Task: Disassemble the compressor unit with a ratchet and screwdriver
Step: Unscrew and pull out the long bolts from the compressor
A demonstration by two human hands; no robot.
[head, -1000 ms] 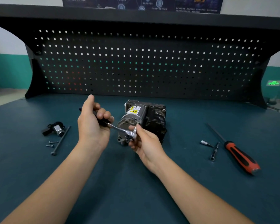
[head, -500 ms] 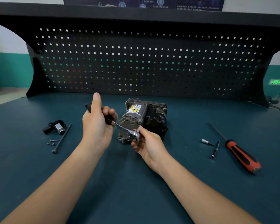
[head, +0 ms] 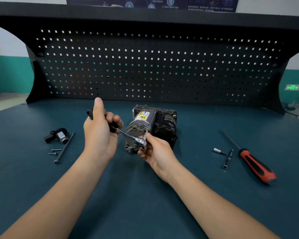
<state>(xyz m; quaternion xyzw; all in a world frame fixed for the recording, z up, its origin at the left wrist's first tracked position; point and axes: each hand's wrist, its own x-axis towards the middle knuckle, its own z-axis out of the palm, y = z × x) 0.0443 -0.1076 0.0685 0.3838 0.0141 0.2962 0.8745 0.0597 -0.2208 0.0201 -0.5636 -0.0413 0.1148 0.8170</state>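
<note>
The grey and black compressor unit (head: 152,125), with a yellow warning label, lies at the middle of the dark green bench. My left hand (head: 100,133) grips the black handle of the ratchet (head: 128,136), thumb pointing up. The chrome ratchet head sits against the compressor's front face at its lower right. My right hand (head: 155,150) pinches the ratchet head and its bit, which points into a screw on the front face. The red and black screwdriver (head: 252,161) lies on the bench to the right.
A removed black and silver part (head: 58,135), a long bolt (head: 64,147) and two small screws (head: 54,151) lie at the left. A socket bit (head: 218,150) and an extension bar (head: 227,159) lie beside the screwdriver. A black pegboard (head: 154,66) stands behind the bench.
The ratchet head has shifted from the lower left of the front face to the right side, with the bit now at a screw there. Both hands moved with it.
</note>
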